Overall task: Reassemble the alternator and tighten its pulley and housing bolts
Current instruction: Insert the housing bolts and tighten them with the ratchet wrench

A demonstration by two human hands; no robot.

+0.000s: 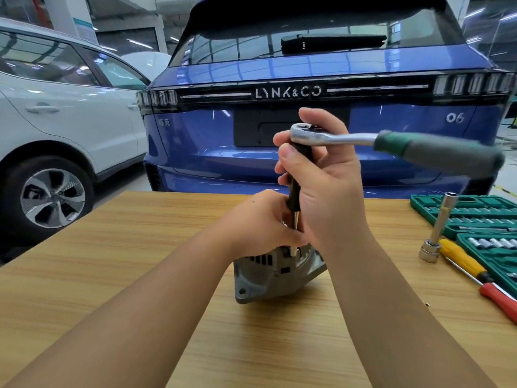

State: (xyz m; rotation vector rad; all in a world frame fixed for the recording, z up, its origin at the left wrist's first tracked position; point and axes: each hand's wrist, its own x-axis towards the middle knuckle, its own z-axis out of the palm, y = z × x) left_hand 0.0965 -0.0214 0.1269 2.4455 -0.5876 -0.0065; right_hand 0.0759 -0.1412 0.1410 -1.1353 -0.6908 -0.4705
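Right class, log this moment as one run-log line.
step: tightening housing bolt | right hand: grips extension bar | left hand: steadies alternator

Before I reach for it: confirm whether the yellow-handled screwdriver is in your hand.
No: the yellow-handled screwdriver lies on the table, while the right hand grips the ratchet's extension.

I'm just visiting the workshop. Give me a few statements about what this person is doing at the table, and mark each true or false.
1. The right hand grips the black extension under the ratchet. True.
2. The alternator lies on the floor. False: it sits on the wooden table.
3. The left hand holds the lower shaft by the alternator. True.
4. The yellow screwdriver is in use. False: it lies on the table.
5. The car behind is red. False: the blue car is there.
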